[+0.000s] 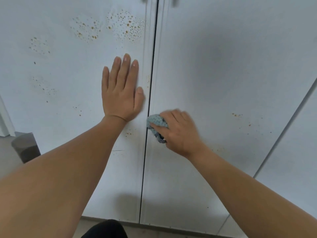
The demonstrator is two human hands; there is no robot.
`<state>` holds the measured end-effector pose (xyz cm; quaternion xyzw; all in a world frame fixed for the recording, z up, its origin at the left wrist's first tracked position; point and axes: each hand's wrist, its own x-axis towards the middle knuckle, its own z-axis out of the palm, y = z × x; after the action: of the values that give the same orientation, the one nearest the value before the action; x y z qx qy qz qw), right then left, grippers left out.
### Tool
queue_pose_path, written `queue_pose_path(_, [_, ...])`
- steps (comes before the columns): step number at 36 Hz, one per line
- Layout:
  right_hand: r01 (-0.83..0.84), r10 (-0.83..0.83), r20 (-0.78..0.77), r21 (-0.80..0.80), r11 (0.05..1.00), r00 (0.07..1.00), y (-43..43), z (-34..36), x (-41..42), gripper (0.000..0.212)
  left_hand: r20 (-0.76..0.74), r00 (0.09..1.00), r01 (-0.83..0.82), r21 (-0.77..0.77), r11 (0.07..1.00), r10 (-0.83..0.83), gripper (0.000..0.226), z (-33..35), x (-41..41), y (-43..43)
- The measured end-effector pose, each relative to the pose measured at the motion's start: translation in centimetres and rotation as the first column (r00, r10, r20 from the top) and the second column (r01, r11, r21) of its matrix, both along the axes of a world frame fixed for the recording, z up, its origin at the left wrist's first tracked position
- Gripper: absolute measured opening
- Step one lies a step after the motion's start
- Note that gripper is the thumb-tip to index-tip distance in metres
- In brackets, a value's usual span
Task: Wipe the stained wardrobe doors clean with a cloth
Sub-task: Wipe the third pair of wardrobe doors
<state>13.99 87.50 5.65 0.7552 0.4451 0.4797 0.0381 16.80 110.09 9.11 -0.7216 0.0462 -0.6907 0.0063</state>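
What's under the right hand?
A bunched blue cloth, gripped by the right hand against the right door near the centre gap. The door surface beneath cloth and hand is covered.

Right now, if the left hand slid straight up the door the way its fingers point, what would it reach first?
The left hand, flat on the left door, would probably first reach the cluster of brownish stain spots directly above it; only bare panel lies between.

grey blocky object (25,146) on floor (6,152), far left.
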Motion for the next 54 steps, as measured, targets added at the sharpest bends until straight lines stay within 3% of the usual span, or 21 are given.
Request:
queue_pose_path(3, [0.065, -0.048, -0.084, 0.208, 0.976, 0.995, -0.4, 0.1, -0.1, 0.047, -0.009, 1.000, 0.001, -0.014, 1.000, -0.001, 0.063, -0.2, 0.0, 0.0])
queue_pose_path(6, [0.037, -0.041, -0.127, -0.027, 0.999, 0.991, -0.4, -0.7, -0.7, 0.046, -0.018, 1.000, 0.004, -0.010, 1.000, -0.004, 0.063, -0.2, 0.0, 0.0])
queue_pose_path(8, [-0.026, 0.021, -0.135, -0.039, 0.999, 0.991, -1.4, 0.6, -0.8, 0.039, -0.006, 1.000, 0.002, -0.005, 1.000, -0.002, 0.063, -0.2, 0.1, 0.1])
queue_pose_path(10, [-0.060, 0.074, -0.055, 0.222, 0.973, 0.996, -2.8, 2.7, -0.7, 0.036, 0.012, 1.000, 0.001, -0.003, 1.000, -0.001, 0.062, -0.2, 0.3, 0.0])
queue_pose_path(12, [-0.001, -0.015, 0.028, 0.487, 0.873, 0.999, -4.3, 5.0, -0.5, 0.045, 0.026, 1.000, -0.001, -0.005, 1.000, 0.001, 0.062, -0.3, 0.3, 0.0])
queue_pose_path(15, [0.129, -0.145, -0.032, 0.669, 0.732, 0.989, -5.2, 5.9, -0.2, 0.056, 0.022, 1.000, 0.006, 0.003, 1.000, -0.006, 0.063, -0.3, 0.3, 0.0])
queue_pose_path(17, [0.105, -0.089, -0.056, 0.586, 0.804, 0.994, -4.5, 4.2, -0.4, 0.052, 0.019, 1.000, 0.006, 0.001, 1.000, -0.006, 0.063, -0.3, 0.3, 0.0])
queue_pose_path(19, [0.033, 0.000, -0.132, 0.249, 0.968, 0.991, -4.3, 2.4, -0.6, 0.036, 0.023, 1.000, 0.002, 0.000, 1.000, -0.002, 0.063, -0.3, 0.2, 0.2])
queue_pose_path(21, [0.035, -0.024, -0.195, 0.052, 0.998, 0.981, -5.1, 1.9, -0.7, 0.019, 0.026, 1.000, 0.002, 0.002, 1.000, -0.002, 0.063, -0.3, 0.3, 0.1])
queue_pose_path(25, [0.065, -0.036, -0.081, 0.391, 0.918, 0.996, -6.3, 1.1, 0.1, 0.040, 0.048, 0.999, -0.010, 0.002, 1.000, 0.010, 0.062, -0.3, 0.6, 0.2])
queue_pose_path(30, [0.000, 0.008, -0.173, 0.047, 0.999, 0.985, -6.0, 0.0, -0.3, 0.042, 0.054, 0.999, -0.004, 0.008, 1.000, 0.003, 0.062, -0.3, 0.6, 0.2])
queue_pose_path(32, [0.019, 0.011, -0.154, 0.192, 0.981, 0.988, -7.2, 1.0, -0.3, 0.042, 0.056, 0.998, -0.005, 0.002, 1.000, 0.005, 0.062, -0.3, 0.6, 0.3])
queue_pose_path(35, [0.039, -0.086, 0.065, 0.522, 0.852, 0.994, -9.8, 3.8, -0.2, 0.044, 0.060, 0.998, -0.008, 0.005, 1.000, 0.008, 0.062, -0.4, 0.6, 0.3])
queue_pose_path(38, [0.128, -0.184, -0.003, 0.732, 0.669, 0.983, -11.1, 4.9, 0.5, 0.048, 0.055, 0.998, -0.002, 0.006, 1.000, 0.002, 0.063, -0.4, 0.6, 0.3])
queue_pose_path(40, [0.138, -0.131, -0.060, 0.656, 0.743, 0.990, -10.3, 3.6, 0.3, 0.044, 0.049, 0.999, -0.003, 0.004, 1.000, 0.003, 0.063, -0.5, 0.6, 0.2])
queue_pose_path(42, [0.099, -0.062, -0.125, 0.316, 0.943, 0.990, -9.7, 1.6, 0.2, 0.030, 0.047, 0.999, -0.007, 0.007, 1.000, 0.007, 0.064, -0.4, 0.6, 0.2])
queue_pose_path(44, [0.063, -0.054, -0.102, 0.090, 0.994, 0.993, -10.2, 0.5, -0.1, 0.025, 0.052, 0.999, -0.007, 0.010, 1.000, 0.006, 0.063, -0.4, 0.6, 0.2])
queue_pose_path(48, [0.126, -0.111, -0.060, 0.414, 0.901, 0.992, -11.4, -0.5, 0.5, 0.047, 0.063, 0.998, -0.016, 0.012, 1.000, 0.015, 0.063, -0.5, 0.7, 0.2])
queue_pose_path(49, [0.110, -0.091, -0.064, 0.416, 0.903, 0.994, -11.1, -0.7, 0.2, 0.048, 0.064, 0.998, -0.015, 0.013, 1.000, 0.014, 0.063, -0.5, 0.7, 0.3])
queue_pose_path(52, [0.073, -0.062, -0.080, 0.146, 0.987, 0.995, -11.0, -1.3, -0.4, 0.057, 0.066, 0.998, -0.009, 0.021, 1.000, 0.008, 0.064, -0.5, 0.7, 0.3])
queue_pose_path(54, [0.077, -0.064, -0.074, 0.197, 0.977, 0.995, -12.4, -0.4, -0.7, 0.053, 0.070, 0.997, -0.013, 0.029, 1.000, 0.010, 0.064, -0.4, 0.8, 0.4])
